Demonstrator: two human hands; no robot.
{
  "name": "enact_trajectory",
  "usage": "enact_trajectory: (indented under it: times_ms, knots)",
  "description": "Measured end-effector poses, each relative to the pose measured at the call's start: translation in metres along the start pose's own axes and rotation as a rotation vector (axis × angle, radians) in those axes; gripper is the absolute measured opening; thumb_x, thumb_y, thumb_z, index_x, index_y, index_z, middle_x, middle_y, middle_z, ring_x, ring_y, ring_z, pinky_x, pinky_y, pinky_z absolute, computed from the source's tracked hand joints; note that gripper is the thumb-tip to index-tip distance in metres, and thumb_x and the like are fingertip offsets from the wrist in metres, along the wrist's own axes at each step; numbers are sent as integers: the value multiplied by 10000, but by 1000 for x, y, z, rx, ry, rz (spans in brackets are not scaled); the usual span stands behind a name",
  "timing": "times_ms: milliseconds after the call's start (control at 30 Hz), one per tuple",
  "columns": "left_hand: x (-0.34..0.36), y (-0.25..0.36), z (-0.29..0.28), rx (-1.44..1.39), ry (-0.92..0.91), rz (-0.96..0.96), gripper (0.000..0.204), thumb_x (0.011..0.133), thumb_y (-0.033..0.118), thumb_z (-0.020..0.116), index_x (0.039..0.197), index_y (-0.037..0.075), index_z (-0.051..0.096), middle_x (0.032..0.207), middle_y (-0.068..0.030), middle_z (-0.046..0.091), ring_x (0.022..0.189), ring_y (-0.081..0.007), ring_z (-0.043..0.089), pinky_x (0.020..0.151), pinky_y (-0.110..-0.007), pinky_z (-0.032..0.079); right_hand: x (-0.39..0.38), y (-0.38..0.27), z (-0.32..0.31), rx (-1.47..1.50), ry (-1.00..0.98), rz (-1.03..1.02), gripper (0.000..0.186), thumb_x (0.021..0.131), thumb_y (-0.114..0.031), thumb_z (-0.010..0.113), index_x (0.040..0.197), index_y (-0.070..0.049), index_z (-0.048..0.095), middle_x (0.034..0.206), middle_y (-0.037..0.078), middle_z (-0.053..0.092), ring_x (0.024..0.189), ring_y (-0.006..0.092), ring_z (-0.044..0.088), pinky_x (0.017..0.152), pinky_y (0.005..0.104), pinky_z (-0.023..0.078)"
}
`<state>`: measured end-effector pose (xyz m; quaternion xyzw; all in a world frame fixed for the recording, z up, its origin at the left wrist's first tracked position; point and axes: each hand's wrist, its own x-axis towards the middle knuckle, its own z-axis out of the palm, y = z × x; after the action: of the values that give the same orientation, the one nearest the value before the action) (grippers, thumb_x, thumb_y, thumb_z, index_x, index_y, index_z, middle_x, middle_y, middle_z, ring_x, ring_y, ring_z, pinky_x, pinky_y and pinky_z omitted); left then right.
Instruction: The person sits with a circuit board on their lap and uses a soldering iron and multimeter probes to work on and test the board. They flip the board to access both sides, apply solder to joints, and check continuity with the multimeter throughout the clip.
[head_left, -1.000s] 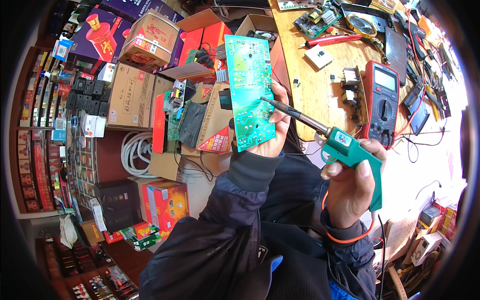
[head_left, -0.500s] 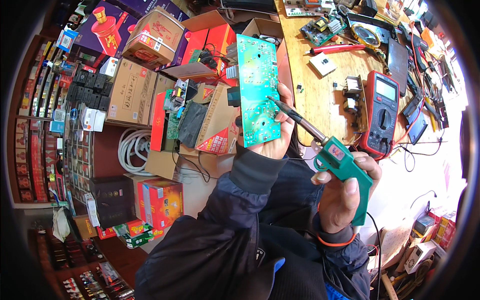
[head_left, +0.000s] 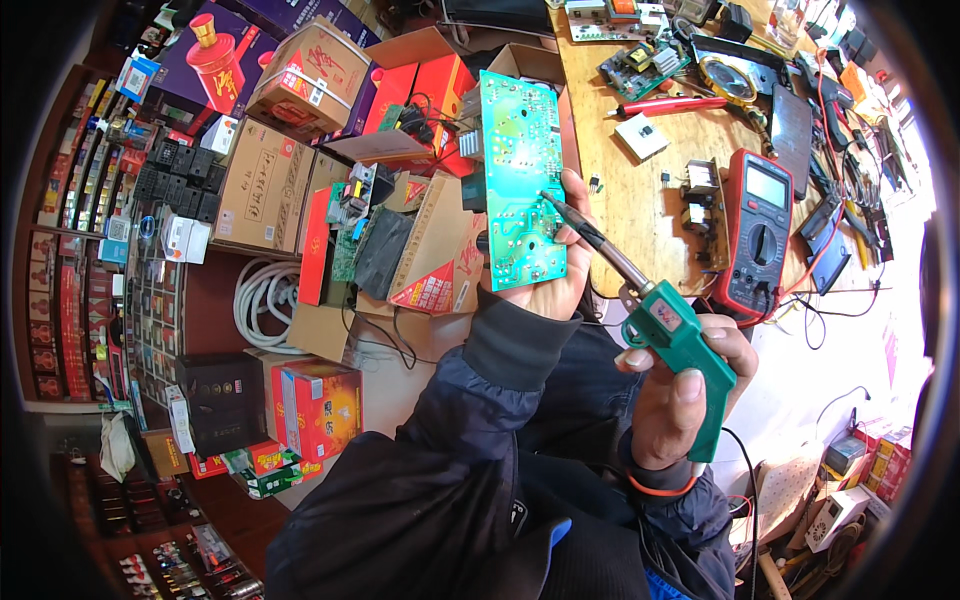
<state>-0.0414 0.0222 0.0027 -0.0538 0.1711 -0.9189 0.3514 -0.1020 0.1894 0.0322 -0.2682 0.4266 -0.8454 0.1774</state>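
In my left hand (head_left: pixel 563 285) is a long green circuit board (head_left: pixel 522 170), held upright with its soldered side toward me. The fingers wrap behind it and the fingertips show at its right edge. My right hand (head_left: pixel 672 405) grips a soldering iron (head_left: pixel 690 350) with a green pistol-shaped handle. Its metal tip meets the board's face near the middle of the right side; whether it presses on a joint is too small to tell. Parts on the board's back, among them a finned heat sink (head_left: pixel 470 145), stick out at its left edge.
A wooden table (head_left: pixel 625 180) holds a red multimeter (head_left: pixel 758 225), a white block (head_left: pixel 641 137), a red pen-like tool (head_left: pixel 668 106), a magnifier (head_left: pixel 728 78) and another circuit board (head_left: pixel 645 68). Cardboard boxes (head_left: pixel 262 185) and an open carton (head_left: pixel 440 250) stand at left, near a coiled white hose (head_left: pixel 265 300).
The board and the soldering iron have shifted only slightly in view. The tip stays at about the same area of the board, and both hands keep their hold.
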Motion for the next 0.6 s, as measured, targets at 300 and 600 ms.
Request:
enact_trajectory:
  times_ms: [300, 600]
  knots:
    - [1, -5, 4, 33, -26, -10, 422, 987, 180, 581, 1385, 57, 520, 1313, -168, 567, 1276, -310, 509, 718, -351, 473, 1, -1, -1, 15, 21, 20, 469, 954, -284, 621, 1285, -31, 405, 1158, 179, 468, 907, 326, 680, 623, 362, 619]
    - [1, -4, 9, 56, 78, -34, 324, 891, 155, 700, 1205, 90, 655, 1234, -105, 564, 1028, -177, 507, 719, -273, 398, 2, -3, 0, 35, 35, 40, 472, 965, -294, 615, 1296, -31, 405, 1174, 176, 469, 862, 307, 691, 623, 362, 614]
